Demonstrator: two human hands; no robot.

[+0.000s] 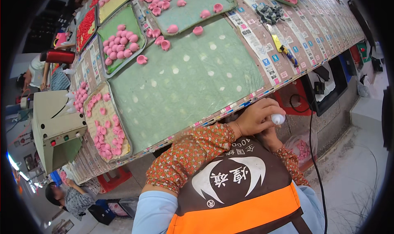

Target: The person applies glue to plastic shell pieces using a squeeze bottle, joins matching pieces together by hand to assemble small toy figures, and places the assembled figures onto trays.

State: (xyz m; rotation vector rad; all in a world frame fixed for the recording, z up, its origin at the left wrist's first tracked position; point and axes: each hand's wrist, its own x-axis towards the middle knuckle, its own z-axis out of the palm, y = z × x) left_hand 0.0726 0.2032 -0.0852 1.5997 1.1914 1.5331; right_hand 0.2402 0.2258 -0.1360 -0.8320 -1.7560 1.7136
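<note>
One paper-covered worktable extends across 12 o'clock, bearing a broad tray. Left hand, 3 o'clock: fingers curled, grip cannot be determined. Right hand, just below toward 4: largely hidden, state undetermined. White rounded item: at the hands, 3 o'clock. Pink cup-shaped piece: beside the tray, 12 o'clock.

Table: topped with printed paper. Pale-spotted green mat along near edge, a few loose pink cups on its far part. Trays left and beyond. Right: dark cloth, knife on paper.
</note>
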